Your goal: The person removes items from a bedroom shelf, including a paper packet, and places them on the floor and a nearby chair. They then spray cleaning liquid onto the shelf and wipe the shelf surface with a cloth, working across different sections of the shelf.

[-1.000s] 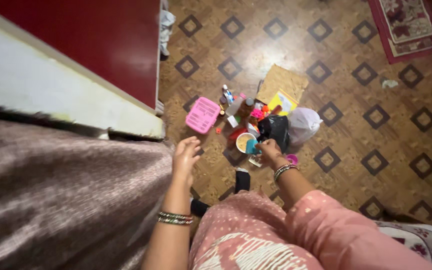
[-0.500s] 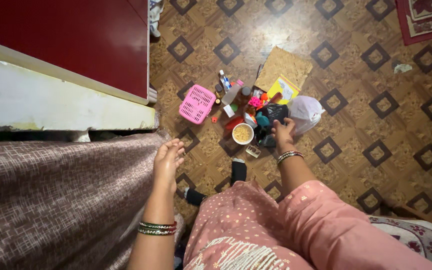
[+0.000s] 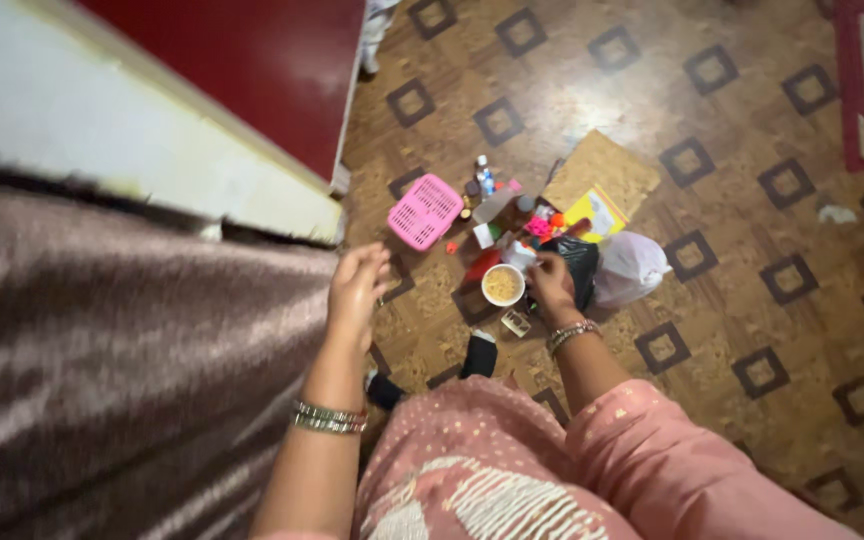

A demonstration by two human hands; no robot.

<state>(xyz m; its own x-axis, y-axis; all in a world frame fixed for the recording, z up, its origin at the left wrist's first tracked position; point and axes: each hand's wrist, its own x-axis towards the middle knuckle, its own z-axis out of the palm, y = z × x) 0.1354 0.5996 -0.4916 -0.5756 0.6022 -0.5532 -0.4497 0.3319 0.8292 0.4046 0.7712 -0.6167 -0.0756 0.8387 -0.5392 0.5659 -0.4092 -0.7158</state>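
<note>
My right hand (image 3: 550, 283) reaches down by the bowl (image 3: 502, 284) on the floor (image 3: 752, 300), fingers curled, grip unclear, left hand (image 3: 356, 285) loosely open and empty, so I'd go slow and steady.

Upright white cup (image 3: 503, 285) of tan food on the patterned floor

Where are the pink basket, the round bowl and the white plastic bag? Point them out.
pink basket (image 3: 425, 211), head view, on the middle of its latticed face.
round bowl (image 3: 503, 285), head view, on the yellowish contents at its centre.
white plastic bag (image 3: 630, 267), head view, on the middle of its bulging side.
</note>
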